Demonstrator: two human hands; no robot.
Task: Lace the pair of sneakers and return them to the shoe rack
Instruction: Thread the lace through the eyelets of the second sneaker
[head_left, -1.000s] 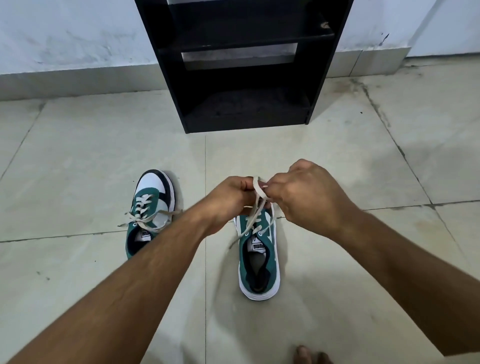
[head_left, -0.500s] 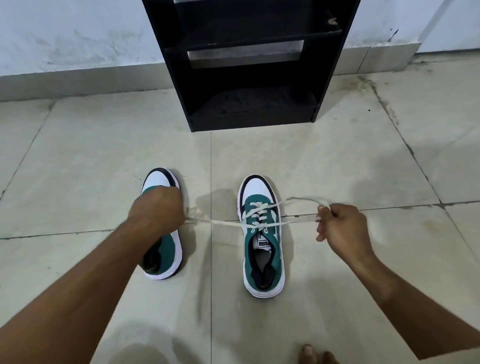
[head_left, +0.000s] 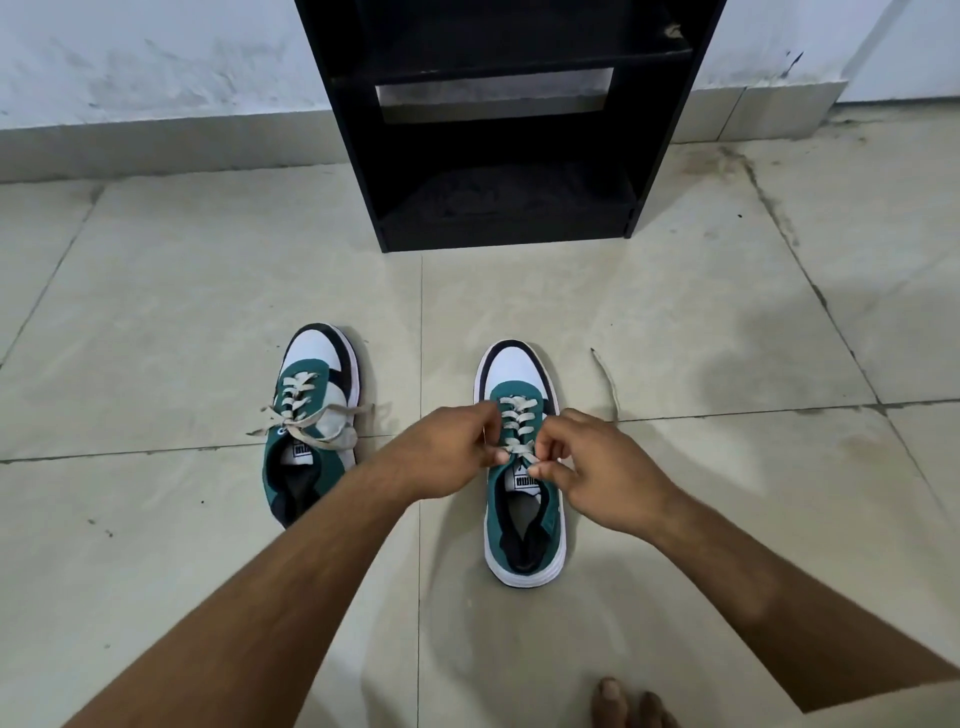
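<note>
Two green, white and black sneakers stand on the tiled floor, toes pointing at the black shoe rack (head_left: 358, 156). The left sneaker (head_left: 311, 421) has its cream lace tied in a loose bow. Over the tongue of the right sneaker (head_left: 522, 519) both my hands meet. My left hand (head_left: 447, 449) pinches the lace (head_left: 514, 423) at the top eyelets from the left. My right hand (head_left: 597, 470) pinches the lace end just above the tongue label. One loose lace end (head_left: 608, 384) trails on the floor to the right of that shoe.
The rack stands against a white wall, its lowest shelf (head_left: 509, 202) open and facing me. Toes of a bare foot (head_left: 628, 704) show at the bottom edge. Floor tiles spread on all sides of the shoes.
Half a second ago my hands were wide apart, pulling the right sneaker's lace taut sideways. Both have come back together over the tongue, and the lace is no longer stretched out.
</note>
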